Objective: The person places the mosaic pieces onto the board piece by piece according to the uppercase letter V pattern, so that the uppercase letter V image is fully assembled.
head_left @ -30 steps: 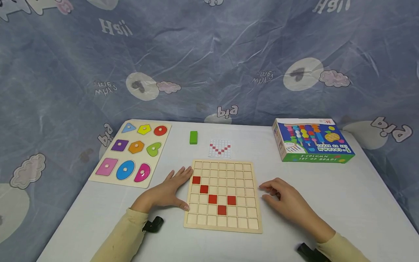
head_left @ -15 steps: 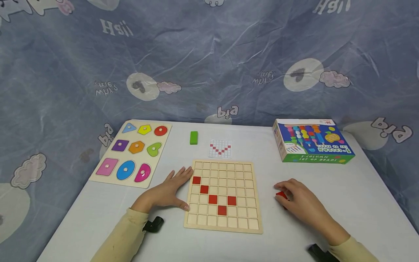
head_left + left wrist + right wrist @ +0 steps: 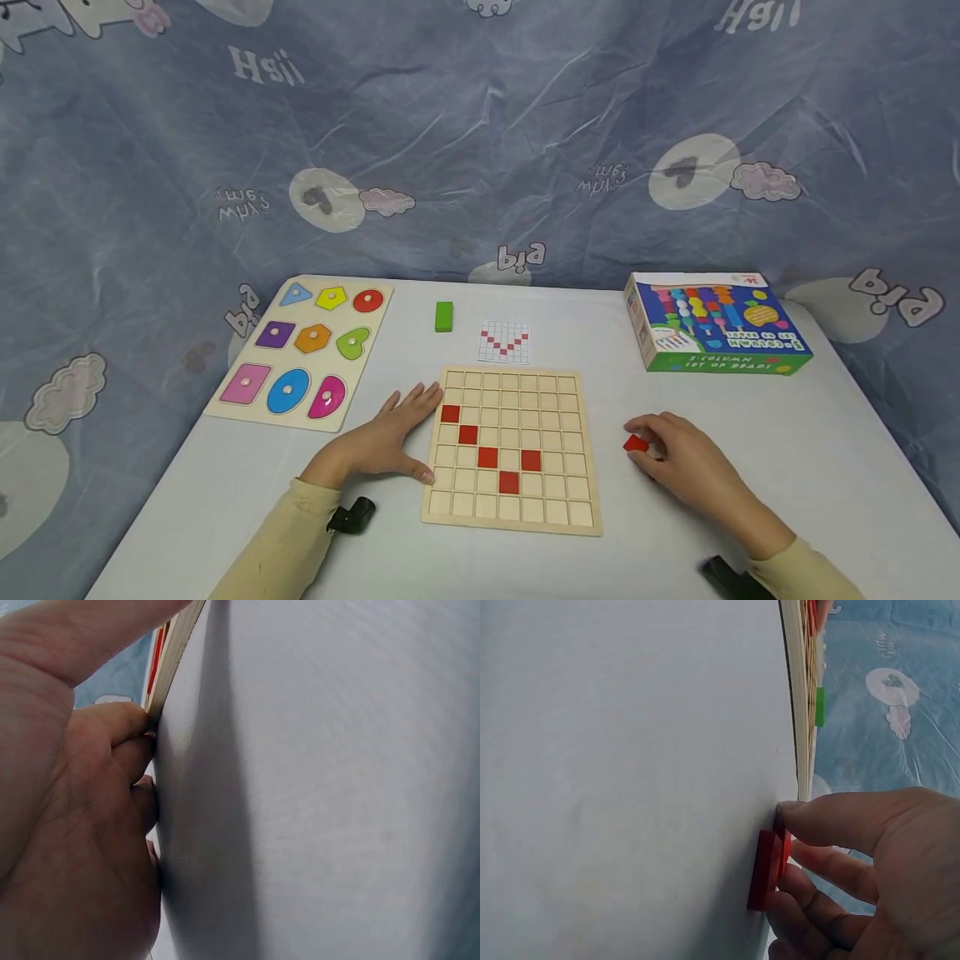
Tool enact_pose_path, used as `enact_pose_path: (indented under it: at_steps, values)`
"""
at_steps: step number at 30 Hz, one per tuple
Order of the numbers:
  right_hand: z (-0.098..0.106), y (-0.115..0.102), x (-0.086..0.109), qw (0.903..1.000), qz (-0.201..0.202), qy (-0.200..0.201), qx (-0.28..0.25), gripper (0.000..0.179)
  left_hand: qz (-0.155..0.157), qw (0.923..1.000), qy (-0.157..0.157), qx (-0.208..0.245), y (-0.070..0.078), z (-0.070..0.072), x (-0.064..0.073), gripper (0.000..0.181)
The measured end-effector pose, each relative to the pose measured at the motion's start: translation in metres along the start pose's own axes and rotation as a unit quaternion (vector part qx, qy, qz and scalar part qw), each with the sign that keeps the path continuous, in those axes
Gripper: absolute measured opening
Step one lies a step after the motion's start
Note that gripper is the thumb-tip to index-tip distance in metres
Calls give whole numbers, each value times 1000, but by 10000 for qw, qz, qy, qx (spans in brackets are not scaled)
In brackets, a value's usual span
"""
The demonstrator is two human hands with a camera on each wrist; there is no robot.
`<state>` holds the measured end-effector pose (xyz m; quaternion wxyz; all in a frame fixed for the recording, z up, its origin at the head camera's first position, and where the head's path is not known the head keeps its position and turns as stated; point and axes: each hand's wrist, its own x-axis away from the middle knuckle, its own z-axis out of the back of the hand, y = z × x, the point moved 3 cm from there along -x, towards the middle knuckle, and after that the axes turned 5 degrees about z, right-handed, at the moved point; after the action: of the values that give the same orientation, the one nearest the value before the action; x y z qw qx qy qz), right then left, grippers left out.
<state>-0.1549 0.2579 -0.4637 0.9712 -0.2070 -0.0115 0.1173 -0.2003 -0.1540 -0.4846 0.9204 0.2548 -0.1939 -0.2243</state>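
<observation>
My left hand (image 3: 378, 437) lies spread along the left edge of a wooden grid board (image 3: 551, 527), fingertips and thumb at its rim. Several red square tiles (image 3: 508, 482) sit in the board's cells in a slanting line that turns up at the right. Right of the board, my right hand (image 3: 686, 458) pinches a red tile (image 3: 636, 443) between thumb and fingers, low over the table. In the right wrist view, one red tile (image 3: 784, 851) is at the thumb tip, and a second red tile (image 3: 763, 871) stands against it on the table side.
Behind the board lies a small card (image 3: 504, 342) with a red V pattern on a grid. A green block (image 3: 444, 317) stands left of the card. A shape puzzle board (image 3: 255, 407) is at the left, a bead-set box (image 3: 720, 325) at the back right.
My right hand has moved right, away from the board's edge, and then slightly back left, with a red tile now showing at its fingertips. The left hand has stayed put.
</observation>
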Motion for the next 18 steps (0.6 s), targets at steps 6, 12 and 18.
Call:
enact_pose_path:
  at_steps: [6, 12, 18]
  values:
    - [-4, -7, -6, 9999, 110, 16, -74, 33, -6, 10000, -17, 10, 0, 0, 0, 128]
    - [-7, -13, -10, 9996, 251, 73, -116, 29, 2, 10000, -9, -1, 1, 0, 0, 128]
    - [-9, -15, -11, 9993, 313, 132, -122, 29, 3, 10000, 12, -22, 0, 0, 0, 129]
